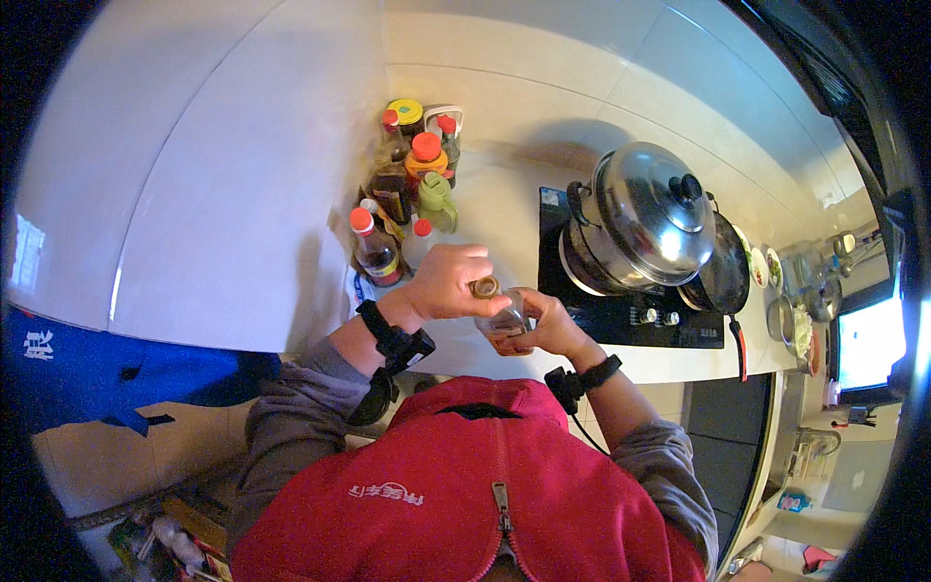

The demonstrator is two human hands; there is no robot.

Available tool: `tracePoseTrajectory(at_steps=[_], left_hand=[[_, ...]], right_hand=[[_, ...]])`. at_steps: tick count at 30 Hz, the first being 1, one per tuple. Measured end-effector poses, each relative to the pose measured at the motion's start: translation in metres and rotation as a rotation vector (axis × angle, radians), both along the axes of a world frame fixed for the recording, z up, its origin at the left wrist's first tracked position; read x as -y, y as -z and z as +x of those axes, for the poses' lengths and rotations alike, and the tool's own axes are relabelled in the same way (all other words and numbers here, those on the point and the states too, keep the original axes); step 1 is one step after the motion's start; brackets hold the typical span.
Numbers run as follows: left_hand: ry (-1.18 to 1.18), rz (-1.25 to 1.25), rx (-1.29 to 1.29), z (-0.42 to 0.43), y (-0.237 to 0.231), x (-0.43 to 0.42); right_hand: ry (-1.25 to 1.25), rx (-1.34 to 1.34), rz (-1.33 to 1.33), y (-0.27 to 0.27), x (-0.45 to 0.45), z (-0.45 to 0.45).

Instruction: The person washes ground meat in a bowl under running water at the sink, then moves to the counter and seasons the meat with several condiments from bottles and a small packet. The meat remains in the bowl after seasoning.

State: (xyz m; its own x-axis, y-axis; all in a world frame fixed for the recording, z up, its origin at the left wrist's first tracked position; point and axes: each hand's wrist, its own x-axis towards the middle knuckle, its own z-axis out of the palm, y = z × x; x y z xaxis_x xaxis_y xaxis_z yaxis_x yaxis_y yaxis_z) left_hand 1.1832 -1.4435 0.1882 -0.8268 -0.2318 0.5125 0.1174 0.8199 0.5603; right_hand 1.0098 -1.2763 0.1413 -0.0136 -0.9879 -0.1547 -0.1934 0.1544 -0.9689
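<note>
Just beyond the front edge of the red apron, both hands are at a clear jar (507, 331) with something reddish brown low inside. My right hand (549, 327) grips the jar around its side. My left hand (454, 287) is closed over a round brownish cap or lid (484, 287), held just above the jar's upper left; whether the two touch cannot be told. Close beyond my left hand stand a dark sauce bottle with a red cap (377, 251) and a small bottle with a red cap (420, 244).
More bottles, a yellow-lidded jar (405, 111), an orange-lidded jar (426, 156) and a green pitcher (437, 200) stand against the wall. To the right are a lidded steel pot (647, 218) on the black cooktop (618, 320), a black frying pan (727, 262) and plates of food (774, 268).
</note>
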Motion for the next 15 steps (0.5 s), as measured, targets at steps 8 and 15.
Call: tracePoseTrajectory(at_steps=[8,15], left_hand=[[0.303,-0.017,-0.02,-0.009,-0.026,-0.009],[0.388,0.035,0.179,-0.01,-0.012,-0.006]], right_hand=[[-0.345,0.189,0.164,-0.006,-0.001,-0.016],[-0.383,0.112,0.107,0.004,-0.005,-0.014]])
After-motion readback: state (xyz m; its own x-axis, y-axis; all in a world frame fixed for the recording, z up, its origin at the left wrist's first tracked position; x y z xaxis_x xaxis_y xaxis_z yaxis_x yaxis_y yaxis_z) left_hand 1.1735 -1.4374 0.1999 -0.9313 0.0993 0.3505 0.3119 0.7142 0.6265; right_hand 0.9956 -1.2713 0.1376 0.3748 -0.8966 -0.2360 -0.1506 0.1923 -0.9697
